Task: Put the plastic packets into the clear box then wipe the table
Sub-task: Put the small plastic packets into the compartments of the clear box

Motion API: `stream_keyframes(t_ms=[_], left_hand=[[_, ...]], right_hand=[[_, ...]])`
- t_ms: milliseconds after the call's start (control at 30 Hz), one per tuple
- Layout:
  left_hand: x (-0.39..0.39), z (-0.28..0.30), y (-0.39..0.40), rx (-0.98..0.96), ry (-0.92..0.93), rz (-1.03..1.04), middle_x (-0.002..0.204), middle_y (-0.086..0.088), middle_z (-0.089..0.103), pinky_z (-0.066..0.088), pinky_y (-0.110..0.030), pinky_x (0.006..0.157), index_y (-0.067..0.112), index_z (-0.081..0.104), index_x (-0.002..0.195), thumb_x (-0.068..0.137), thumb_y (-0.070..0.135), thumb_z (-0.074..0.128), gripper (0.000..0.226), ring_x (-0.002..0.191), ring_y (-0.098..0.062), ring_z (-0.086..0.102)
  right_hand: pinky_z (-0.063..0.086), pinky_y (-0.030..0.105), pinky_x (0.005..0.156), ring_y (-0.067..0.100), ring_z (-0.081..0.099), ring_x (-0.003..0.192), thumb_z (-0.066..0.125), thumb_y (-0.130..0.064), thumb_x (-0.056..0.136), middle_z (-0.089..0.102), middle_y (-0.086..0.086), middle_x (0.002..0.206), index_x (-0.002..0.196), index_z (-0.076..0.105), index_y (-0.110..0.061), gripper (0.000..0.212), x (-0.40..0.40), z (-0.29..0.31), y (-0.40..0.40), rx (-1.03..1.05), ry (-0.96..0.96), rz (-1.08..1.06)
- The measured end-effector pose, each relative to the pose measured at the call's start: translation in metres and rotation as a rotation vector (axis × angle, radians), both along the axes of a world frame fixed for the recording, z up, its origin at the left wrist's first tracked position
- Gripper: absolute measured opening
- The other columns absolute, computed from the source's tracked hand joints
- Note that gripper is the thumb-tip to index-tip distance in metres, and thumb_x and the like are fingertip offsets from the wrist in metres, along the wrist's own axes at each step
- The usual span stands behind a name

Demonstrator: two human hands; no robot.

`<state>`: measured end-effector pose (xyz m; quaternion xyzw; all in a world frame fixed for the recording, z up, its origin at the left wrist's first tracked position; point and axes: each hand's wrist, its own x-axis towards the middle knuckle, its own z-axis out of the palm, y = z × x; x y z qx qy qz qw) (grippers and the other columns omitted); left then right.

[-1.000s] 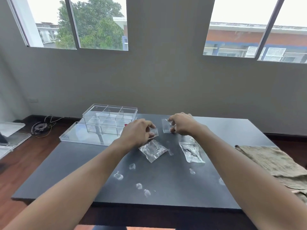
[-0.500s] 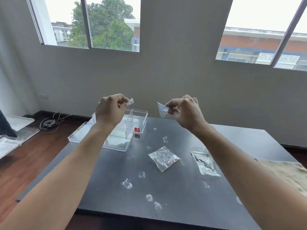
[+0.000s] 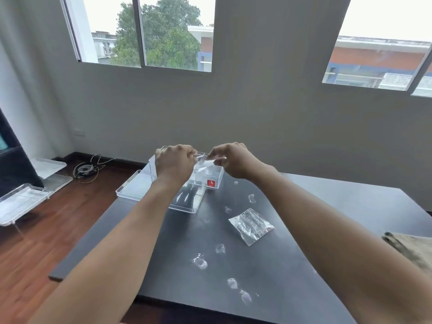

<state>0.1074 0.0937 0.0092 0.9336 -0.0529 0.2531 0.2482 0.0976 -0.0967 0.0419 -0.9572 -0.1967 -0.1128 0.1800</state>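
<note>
Both hands hover above the clear box [image 3: 211,176], a compartmented acrylic case with a red label at the table's far left. My left hand [image 3: 174,163] pinches a small plastic packet, mostly hidden in its fingers. In my right hand [image 3: 233,160] a small clear packet [image 3: 205,163] hangs over the box. A larger crinkled plastic packet [image 3: 251,226] lies flat on the dark table [image 3: 350,206]. Another packet is hidden behind my right forearm. Several water drops [image 3: 201,263] dot the near tabletop.
The box's clear lid [image 3: 135,189] lies beside it at the table's left edge. A beige cloth [image 3: 413,249] rests at the right edge. Clear trays [image 3: 23,202] and a coil of cable [image 3: 86,169] sit on the wooden floor to the left.
Both hands lifted small packets off the table, then came together above the clear box. The view has turned left and closer to the box.
</note>
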Motion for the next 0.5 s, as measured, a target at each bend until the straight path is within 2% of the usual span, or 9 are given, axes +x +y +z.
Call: stream_keyframes(t_ms=[133, 200, 267, 367, 433, 500], left_hand=[[-0.003, -0.002, 0.006, -0.143, 0.08, -0.107, 0.091, 0.014, 0.074, 0.055, -0.04, 0.087, 0.032, 0.071, 0.114, 0.087, 0.03, 0.068, 0.027, 0.094, -0.019, 0.07], [-0.004, -0.002, 0.009, -0.161, 0.067, -0.109, 0.089, 0.015, 0.071, 0.056, -0.039, 0.085, 0.032, 0.07, 0.114, 0.089, 0.028, 0.066, 0.026, 0.094, -0.018, 0.069], [-0.004, -0.002, 0.011, -0.163, 0.054, -0.104, 0.09, 0.015, 0.07, 0.055, -0.037, 0.085, 0.032, 0.07, 0.113, 0.09, 0.027, 0.064, 0.024, 0.094, -0.017, 0.068], [-0.004, -0.005, 0.013, -0.143, 0.053, -0.107, 0.088, 0.013, 0.069, 0.055, -0.036, 0.085, 0.032, 0.072, 0.109, 0.089, 0.028, 0.065, 0.021, 0.091, -0.018, 0.068], [-0.005, -0.006, 0.013, -0.134, 0.052, -0.113, 0.086, 0.014, 0.067, 0.054, -0.035, 0.084, 0.031, 0.073, 0.106, 0.089, 0.028, 0.067, 0.019, 0.088, -0.017, 0.067], [-0.005, -0.006, 0.013, -0.147, 0.051, -0.118, 0.083, 0.016, 0.066, 0.054, -0.034, 0.084, 0.029, 0.074, 0.103, 0.089, 0.027, 0.067, 0.016, 0.084, -0.015, 0.067]], right_hand=[[0.05, 0.04, 0.103, 0.02, 0.065, 0.112, 0.052, -0.027, 0.098, 0.074, -0.006, 0.118, 0.118, 0.071, -0.035, 0.029, 0.0, -0.003, -0.001, 0.02, 0.245, 0.003], [0.046, 0.042, 0.109, 0.019, 0.063, 0.12, 0.048, -0.032, 0.096, 0.072, -0.006, 0.125, 0.124, 0.067, -0.036, 0.034, -0.003, -0.002, -0.003, 0.104, 0.288, 0.022], [0.034, 0.041, 0.116, 0.013, 0.06, 0.123, 0.054, -0.04, 0.098, 0.071, -0.009, 0.126, 0.124, 0.068, -0.033, 0.031, -0.007, -0.002, -0.007, 0.142, 0.21, 0.047], [0.03, 0.041, 0.112, 0.005, 0.059, 0.109, 0.065, -0.062, 0.088, 0.071, -0.017, 0.11, 0.107, 0.075, -0.035, 0.034, -0.014, -0.002, -0.013, 0.057, 0.065, 0.1], [0.029, 0.043, 0.11, 0.01, 0.061, 0.103, 0.067, -0.058, 0.089, 0.073, -0.018, 0.101, 0.098, 0.078, -0.033, 0.028, -0.014, -0.005, -0.015, -0.043, 0.05, 0.106], [0.028, 0.043, 0.111, 0.019, 0.061, 0.098, 0.065, -0.048, 0.095, 0.076, -0.012, 0.095, 0.098, 0.08, -0.029, 0.024, -0.012, -0.007, -0.013, -0.09, 0.035, 0.083]])
